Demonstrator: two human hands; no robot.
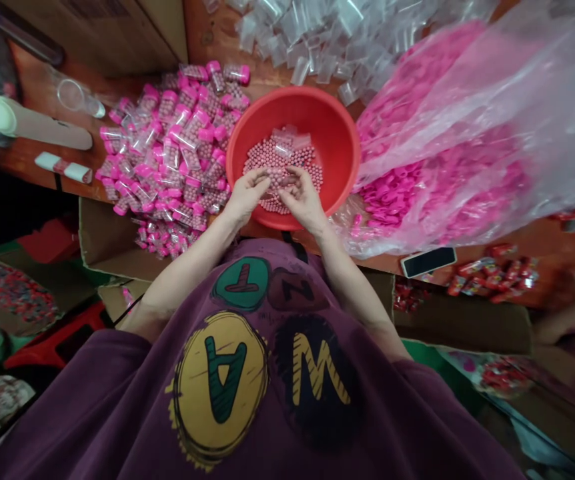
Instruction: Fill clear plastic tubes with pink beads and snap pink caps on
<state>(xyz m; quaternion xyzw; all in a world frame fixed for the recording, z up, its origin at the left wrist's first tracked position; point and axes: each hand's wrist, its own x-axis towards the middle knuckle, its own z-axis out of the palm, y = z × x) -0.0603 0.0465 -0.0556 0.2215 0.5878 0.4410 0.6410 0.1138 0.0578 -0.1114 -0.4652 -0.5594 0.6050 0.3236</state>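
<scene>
Directly over the fingers (260,175), the air above the red plastic basin (327,127) is open. Pink beads (287,160) lie just ahead of them, with the basin's far wall beyond. Left of the fingers, the rim and a heap of pink-capped bottles (172,147) stand in the way; to the right, the rim and a plastic bag (447,133) of pink caps.

The purple T-shirt (117,413) carries big letters (upside down from this view): green A (222,380) on yellow, yellow M (316,369) on black, T (241,285) on teal, N (297,291) on maroon.
</scene>
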